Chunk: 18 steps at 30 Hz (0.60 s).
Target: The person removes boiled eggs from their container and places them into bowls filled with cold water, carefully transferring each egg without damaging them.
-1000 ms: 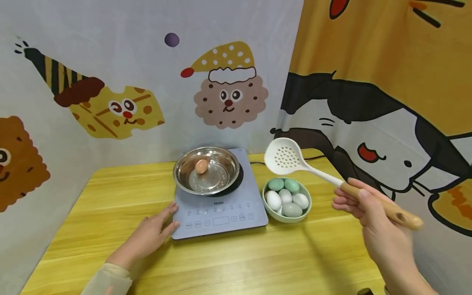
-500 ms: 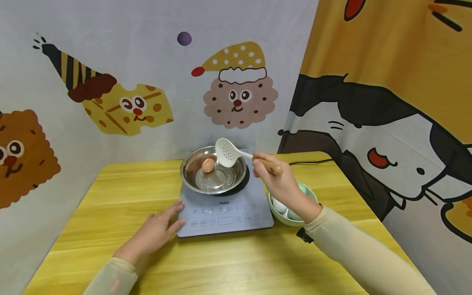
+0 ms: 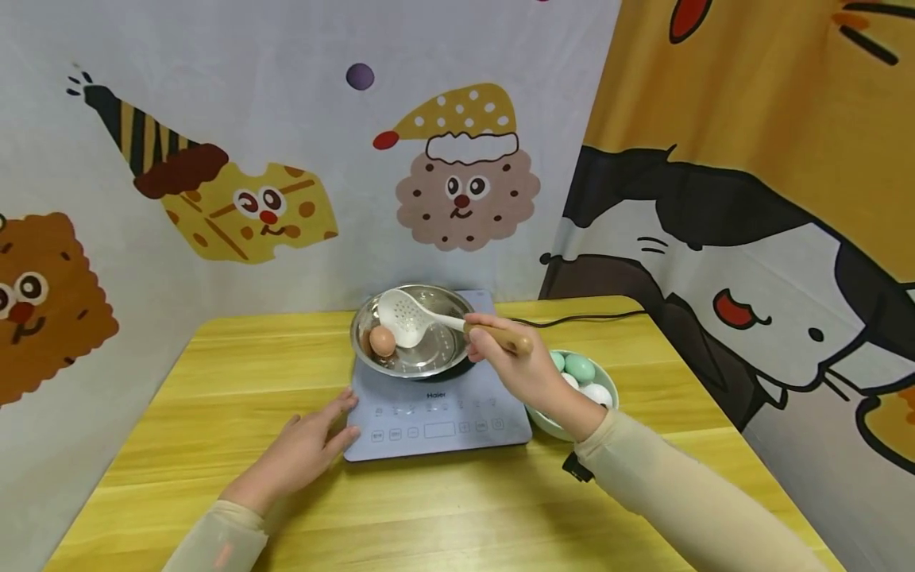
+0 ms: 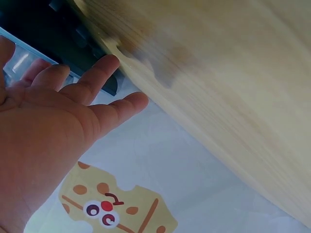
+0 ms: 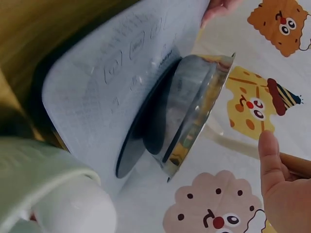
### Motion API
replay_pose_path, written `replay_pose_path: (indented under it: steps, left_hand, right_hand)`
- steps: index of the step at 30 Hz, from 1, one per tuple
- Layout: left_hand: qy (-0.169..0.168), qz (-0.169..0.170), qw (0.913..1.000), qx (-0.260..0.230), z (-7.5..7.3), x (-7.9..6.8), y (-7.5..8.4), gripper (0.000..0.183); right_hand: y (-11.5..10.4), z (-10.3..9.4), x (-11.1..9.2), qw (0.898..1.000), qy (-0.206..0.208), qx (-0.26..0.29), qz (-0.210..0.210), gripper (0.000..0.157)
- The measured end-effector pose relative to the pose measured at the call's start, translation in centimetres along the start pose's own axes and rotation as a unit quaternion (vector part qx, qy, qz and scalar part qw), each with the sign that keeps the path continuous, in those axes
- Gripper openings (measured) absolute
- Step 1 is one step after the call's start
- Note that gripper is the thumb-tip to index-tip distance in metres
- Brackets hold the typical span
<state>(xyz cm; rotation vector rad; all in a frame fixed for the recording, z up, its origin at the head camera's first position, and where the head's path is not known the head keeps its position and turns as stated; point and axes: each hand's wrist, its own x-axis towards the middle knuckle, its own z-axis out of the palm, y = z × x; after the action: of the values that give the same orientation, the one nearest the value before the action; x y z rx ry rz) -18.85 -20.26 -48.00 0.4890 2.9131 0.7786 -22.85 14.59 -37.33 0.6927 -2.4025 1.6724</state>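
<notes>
My right hand (image 3: 503, 349) grips the wooden handle of a white slotted spoon (image 3: 404, 316), also seen at the lower right of the right wrist view as a hand (image 5: 286, 189) with its thumb along the handle. The spoon's perforated head is down inside a steel bowl (image 3: 429, 370), right beside a brown egg (image 3: 382, 342). This bowl stands on a grey-blue induction cooker (image 3: 443, 413). My left hand (image 3: 293, 453) rests at the cooker's left edge with fingers extended; in the left wrist view its fingers (image 4: 97, 80) are spread by the cooker's side.
A pale green bowl (image 3: 610, 381) of white and green eggs stands right of the cooker, partly behind my right forearm. A black cable (image 3: 600, 316) runs along the back of the wooden table (image 3: 236, 373). A cartoon-print curtain (image 3: 286, 103) hangs close behind.
My right hand has brought the slotted spoon leftward over the cooker and lowered its head into the steel bowl. The brown egg has shifted toward the bowl's left side. My left hand stays put.
</notes>
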Motion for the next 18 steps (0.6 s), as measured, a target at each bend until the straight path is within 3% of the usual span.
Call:
replay_pose_path:
  steps: [6, 9, 12, 16, 18]
  left_hand:
    - [0.005, 0.002, 1.0000, -0.001, 0.0, 0.0, 0.2, 0.060]
    - [0.003, 0.000, 1.0000, -0.001, -0.1, -0.1, 0.2, 0.061]
    - [0.003, -0.002, 1.0000, -0.001, -0.1, -0.1, 0.1, 0.060]
    - [0.007, 0.001, 1.0000, -0.003, -0.1, -0.2, 0.2, 0.060]
    - [0.007, 0.002, 0.9999, -0.007, -0.1, -0.2, 0.3, 0.059]
  right_hand:
    - [0.3, -0.9, -1.6, 0.995, -0.003, 0.091, 0.031, 0.035]
    - [0.8, -1.6, -1.8, 0.987, 0.001, 0.141, 0.072, 0.038]
    - [1.6, -2.1, -1.6, 0.970, 0.010, 0.206, 0.132, 0.044]
    - [2.5, -2.7, -1.3, 0.931, 0.039, 0.293, 0.212, 0.048]
    - [2.9, -3.0, -1.3, 0.918, 0.055, 0.318, 0.230, 0.046]
